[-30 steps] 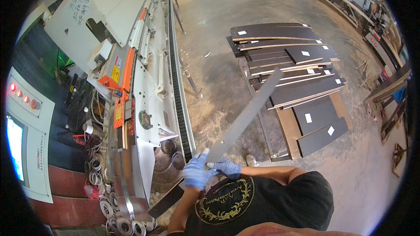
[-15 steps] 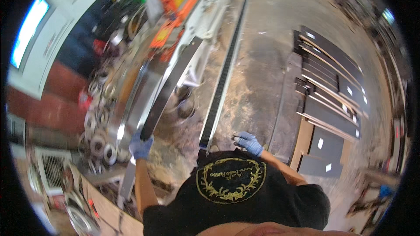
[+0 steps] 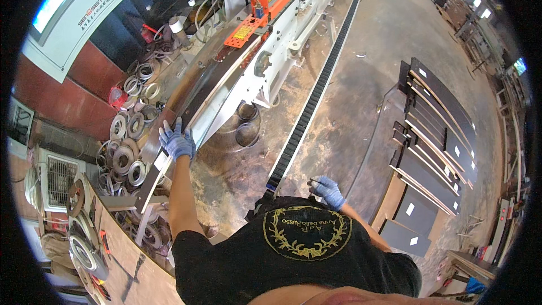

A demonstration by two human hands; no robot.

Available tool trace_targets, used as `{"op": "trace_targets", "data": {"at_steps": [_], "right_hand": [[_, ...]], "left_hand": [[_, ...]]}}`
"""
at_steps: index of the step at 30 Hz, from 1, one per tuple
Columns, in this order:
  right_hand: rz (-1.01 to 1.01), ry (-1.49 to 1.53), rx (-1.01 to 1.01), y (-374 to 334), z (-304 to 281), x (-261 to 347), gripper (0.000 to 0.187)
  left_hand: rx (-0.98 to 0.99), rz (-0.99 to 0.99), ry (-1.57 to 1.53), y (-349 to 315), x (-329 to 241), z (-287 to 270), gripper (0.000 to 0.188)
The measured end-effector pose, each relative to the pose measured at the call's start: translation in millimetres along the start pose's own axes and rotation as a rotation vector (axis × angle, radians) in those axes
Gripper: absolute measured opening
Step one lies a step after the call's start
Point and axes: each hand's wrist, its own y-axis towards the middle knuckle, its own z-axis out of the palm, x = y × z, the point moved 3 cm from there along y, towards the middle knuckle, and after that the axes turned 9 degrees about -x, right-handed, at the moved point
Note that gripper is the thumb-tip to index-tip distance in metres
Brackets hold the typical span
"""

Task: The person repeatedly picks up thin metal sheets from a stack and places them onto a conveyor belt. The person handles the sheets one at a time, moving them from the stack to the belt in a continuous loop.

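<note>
My left hand (image 3: 178, 140), in a blue-grey glove, lies with fingers spread on a long dark strip of board (image 3: 210, 87). This board rests lengthwise on the bed of a white and orange machine (image 3: 276, 39), its far end running toward the orange guard (image 3: 246, 30). A white label (image 3: 162, 161) shows beside my left wrist. My right hand (image 3: 328, 193), gloved alike, is held in front of my body with curled fingers. Something small and dark shows at its fingertips, too small to make out. Near it runs a long black roller track (image 3: 293, 141) with pale edges.
Dark boards with white labels (image 3: 435, 141) lie in a stack on the right. Rolls of edge banding (image 3: 124, 155) are heaped left of the machine. A wooden tabletop (image 3: 127, 260) with more rolls stands at the lower left. Sawdust covers parts of the floor (image 3: 305, 101).
The dark strip has gone from raised in my left hand to lying on the machine bed. My left hand has opened flat on it. The view has shifted; my right hand stays near my body.
</note>
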Motion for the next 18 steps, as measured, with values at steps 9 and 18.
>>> {"op": "trace_targets", "data": {"at_steps": [9, 18], "right_hand": [[-0.012, -0.031, -0.025, 6.4, -9.2, -19.8, 0.023], [-0.018, -0.038, -0.041, 0.4, -0.2, -6.1, 0.026]], "left_hand": [[0.145, -0.103, 0.083, 32.8, -39.9, 13.8, 0.051], [0.172, -0.106, 0.082, 33.7, -44.3, 6.9, 0.050]]}}
